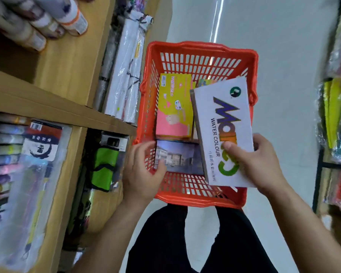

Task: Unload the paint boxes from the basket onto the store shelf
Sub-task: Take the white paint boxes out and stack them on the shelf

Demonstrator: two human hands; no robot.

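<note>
Orange basket (197, 200): frame centre, on pale floor, just in front of the person's dark-trousered legs.
Right hand (258, 162): at 4 o'clock of basket, thumb on top, fingers clamped on white water-colour box (223, 123), tilted, raised above rim.
Left hand (141, 174): at 8 o'clock, fingers curled loosely inside the basket, touching building-picture box (177, 156); grip cannot tell.
Yellow-pink box (174, 105): lying inside the basket, toward 12 o'clock.
Wooden shelf (67, 113): at 9 o'clock, stocked.

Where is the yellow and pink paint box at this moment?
In the head view, the yellow and pink paint box lies inside the orange basket, on its left side, beside the white water colour box that the right hand holds.
</note>
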